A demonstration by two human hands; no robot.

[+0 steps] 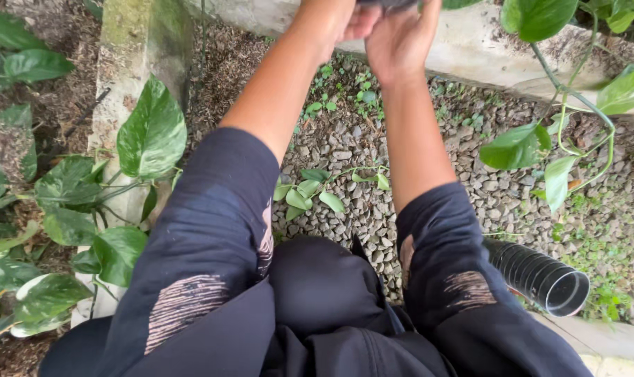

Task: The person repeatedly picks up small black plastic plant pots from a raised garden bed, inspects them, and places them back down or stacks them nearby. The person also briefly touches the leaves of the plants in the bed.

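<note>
A dark object (390,3) — cut off by the frame edge — is gripped between the left hand (345,21) and right hand (400,38), pressed together, just above both.

A gravel bed (359,150) lies below the raised arms, with a vine cutting (310,194) on it between them. A concrete post (132,42) stands left, among leafy plants (72,195). A curb (484,49) runs behind the gravel. A ribbed pipe (540,278) lies right, before a hanging vine (575,105).
</note>
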